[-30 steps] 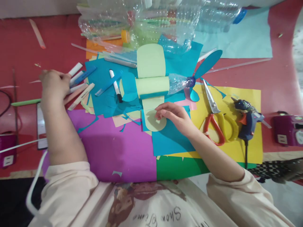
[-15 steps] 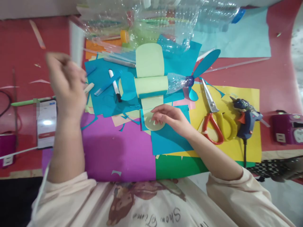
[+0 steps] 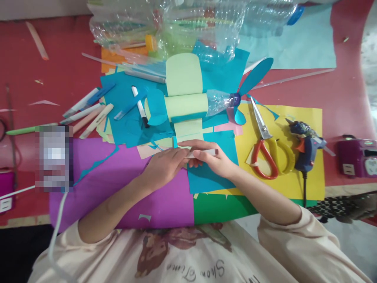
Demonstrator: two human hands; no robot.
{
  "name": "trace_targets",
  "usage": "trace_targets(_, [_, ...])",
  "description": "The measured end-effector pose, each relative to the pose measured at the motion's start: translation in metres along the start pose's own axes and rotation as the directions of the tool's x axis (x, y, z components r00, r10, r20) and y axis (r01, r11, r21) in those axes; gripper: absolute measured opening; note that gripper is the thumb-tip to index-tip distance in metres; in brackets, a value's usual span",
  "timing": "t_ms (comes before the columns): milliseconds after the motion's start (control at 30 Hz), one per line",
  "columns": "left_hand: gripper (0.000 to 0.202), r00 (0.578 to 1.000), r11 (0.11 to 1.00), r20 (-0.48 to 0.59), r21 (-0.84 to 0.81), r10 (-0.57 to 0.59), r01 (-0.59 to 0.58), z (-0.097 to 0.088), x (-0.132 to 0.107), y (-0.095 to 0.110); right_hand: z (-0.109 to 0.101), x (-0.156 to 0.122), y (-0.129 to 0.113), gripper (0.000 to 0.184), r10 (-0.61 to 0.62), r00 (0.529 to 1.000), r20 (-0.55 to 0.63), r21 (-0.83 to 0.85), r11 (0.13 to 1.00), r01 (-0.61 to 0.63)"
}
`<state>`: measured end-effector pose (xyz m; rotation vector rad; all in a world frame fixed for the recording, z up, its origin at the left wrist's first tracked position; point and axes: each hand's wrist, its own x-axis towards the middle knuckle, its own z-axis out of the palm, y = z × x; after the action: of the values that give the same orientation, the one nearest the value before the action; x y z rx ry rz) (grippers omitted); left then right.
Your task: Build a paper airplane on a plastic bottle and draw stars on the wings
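My left hand and my right hand meet above the blue sheet, fingers closed around a pale, slim marker. Its darker end points right, while its other end is hidden under my left fingers. Just beyond my hands lies a plane-like model: a clear bottle wrapped in pale green paper, with pale green wings and a blue paper propeller at the purple cap.
Scissors and a glue gun rest on yellow paper at the right. Several markers and a phone are on the left. Clear plastic bottles stand along the back. A purple sheet covers the front.
My left hand has come from the far left over to my right hand. A pale marker now shows between them, and the round pale green piece under my right hand is largely covered.
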<state>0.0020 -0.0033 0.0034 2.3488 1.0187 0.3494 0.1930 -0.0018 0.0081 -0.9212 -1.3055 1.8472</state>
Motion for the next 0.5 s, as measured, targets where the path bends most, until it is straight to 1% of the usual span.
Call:
trace_targets(67, [0.024, 1.000, 1.000, 0.012, -0.005, -0.006, 0.006, -0.001, 0.000, 0.001, 0.000, 0.001, 0.000, 0.040, 0.022, 1.000, 0.019, 0.048, 0.999, -0.023])
trace_targets(167, [0.032, 0.999, 0.998, -0.045, 0.051, 0.025, -0.022, -0.006, -0.001, -0.002, -0.003, 0.001, -0.002, 0.030, 0.019, 1.000, 0.025, 0.080, 0.997, -0.021])
trace_targets(200, [0.036, 0.995, 0.997, -0.091, 0.074, 0.033, -0.026, -0.010, -0.001, -0.006, -0.006, 0.002, -0.002, 0.027, 0.011, 1.000, 0.000, 0.098, 0.995, -0.011])
trace_targets(267, [0.035, 0.976, 0.994, -0.219, 0.106, 0.007, 0.017, -0.019, -0.002, -0.016, -0.012, 0.004, -0.003, 0.024, -0.015, 0.995, -0.101, 0.158, 0.987, 0.031])
trace_targets(300, [0.031, 0.943, 0.987, -0.333, 0.145, -0.016, 0.068, -0.025, -0.003, -0.022, -0.015, 0.005, -0.004, 0.025, -0.030, 0.986, -0.166, 0.191, 0.980, 0.062])
trace_targets(333, [0.027, 0.893, 0.972, -0.450, 0.206, -0.009, 0.113, -0.030, -0.004, -0.029, -0.018, 0.007, -0.005, 0.026, -0.045, 0.974, -0.224, 0.213, 0.973, 0.094])
trace_targets(367, [0.023, 0.849, 0.956, -0.527, 0.265, 0.035, 0.126, -0.034, -0.004, -0.034, -0.021, 0.008, -0.006, 0.028, -0.057, 0.962, -0.268, 0.220, 0.968, 0.118])
trace_targets(400, [0.020, 0.812, 0.947, -0.578, 0.302, 0.088, 0.112, -0.037, -0.004, -0.038, -0.023, 0.009, -0.007, 0.030, -0.061, 0.953, -0.298, 0.217, 0.968, 0.130])
trace_targets(433, [0.016, 0.785, 0.944, -0.604, 0.318, 0.134, 0.084, -0.037, -0.004, -0.040, -0.024, 0.010, -0.008, 0.032, -0.056, 0.947, -0.316, 0.206, 0.970, 0.126])
trace_targets(467, [0.013, 0.764, 0.943, -0.620, 0.329, 0.180, 0.045, -0.036, -0.004, -0.039, -0.024, 0.011, -0.009, 0.034, -0.045, 0.943, -0.328, 0.195, 0.974, 0.114])
trace_targets(500, [0.010, 0.761, 0.941, -0.609, 0.338, 0.223, -0.005, -0.033, -0.003, -0.036, -0.024, 0.011, -0.009, 0.036, -0.030, 0.940, -0.340, 0.185, 0.978, 0.098])
